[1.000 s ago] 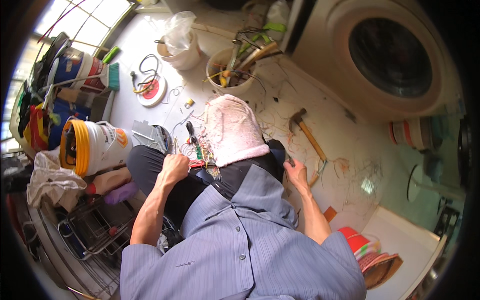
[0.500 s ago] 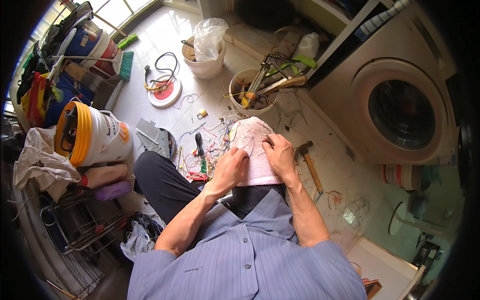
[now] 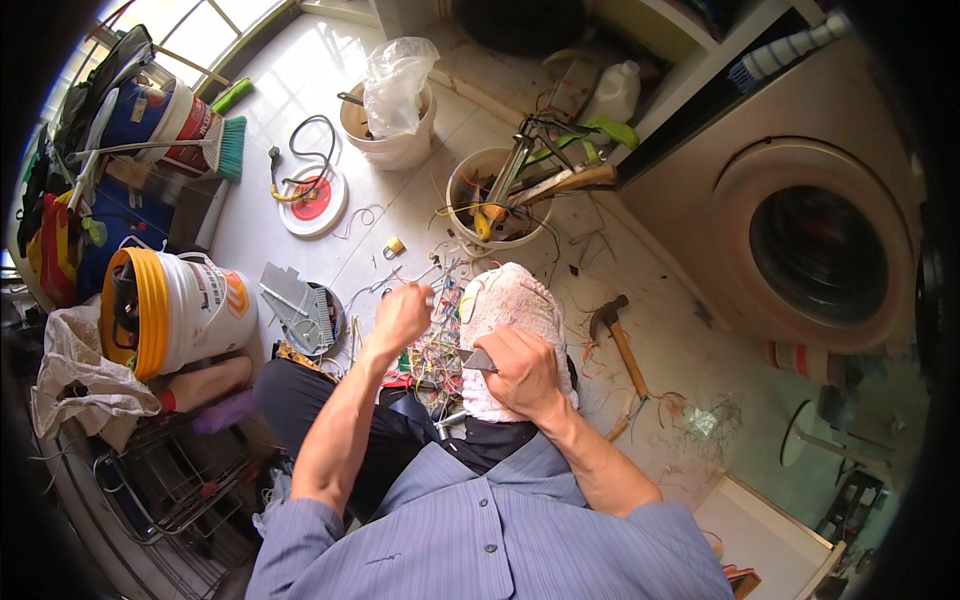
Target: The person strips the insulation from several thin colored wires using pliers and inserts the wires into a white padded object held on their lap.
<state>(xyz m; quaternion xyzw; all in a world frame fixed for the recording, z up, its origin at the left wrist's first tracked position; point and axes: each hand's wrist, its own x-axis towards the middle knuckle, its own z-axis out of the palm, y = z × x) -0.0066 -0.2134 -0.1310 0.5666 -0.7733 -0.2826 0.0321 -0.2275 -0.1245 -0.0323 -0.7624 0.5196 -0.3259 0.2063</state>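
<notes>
A pink towel [image 3: 515, 300] is draped over my right knee. On top of it my right hand [image 3: 525, 370] is closed round a flat grey blade [image 3: 478, 360], whose wide end juts out leftward past the fingers. My left hand [image 3: 403, 315] is raised to the left of the towel, above the loose wires, with its fingers curled together. What it pinches, if anything, is too small and blurred to make out. A tangle of thin coloured wires [image 3: 432, 365] lies on the floor between my left leg and the towel.
A hammer [image 3: 622, 345] lies right of the towel. Ahead stand a tool bucket [image 3: 458, 218] and a pail with a plastic bag [image 3: 395, 150]. To the left are a metal tin [image 3: 335, 325] and a yellow-rimmed bucket [image 3: 215, 310]. A washing machine [image 3: 700, 200] stands at right.
My left hand has lifted off the towel and moved left, over the wires. My right hand has come down and inward on the towel, and the grey blade now shows in it.
</notes>
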